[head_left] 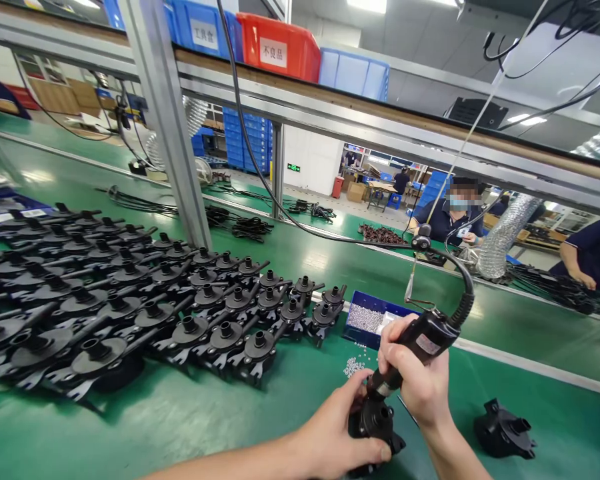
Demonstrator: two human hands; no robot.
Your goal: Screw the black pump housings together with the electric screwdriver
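Note:
My right hand (420, 373) is wrapped round a black electric screwdriver (425, 340), which hangs from a cable and tilts down to the left. Its tip end meets a black round plastic housing (380, 420) with a short upright spout. My left hand (337, 427) grips that housing on the green bench, thumb in front and fingers behind. Just beyond the hands lies a loose patch of small shiny metal parts (354, 367). More of them fill a blue tray (363, 303). The exact contact point of the screwdriver tip is hidden.
Rows of similar black housings (150, 310) cover the bench's left side. A single housing (505, 430) lies at right. A metal post (165, 120) and a shelf with blue and red bins (280, 47) stand ahead. A co-worker (455, 217) sits across the bench.

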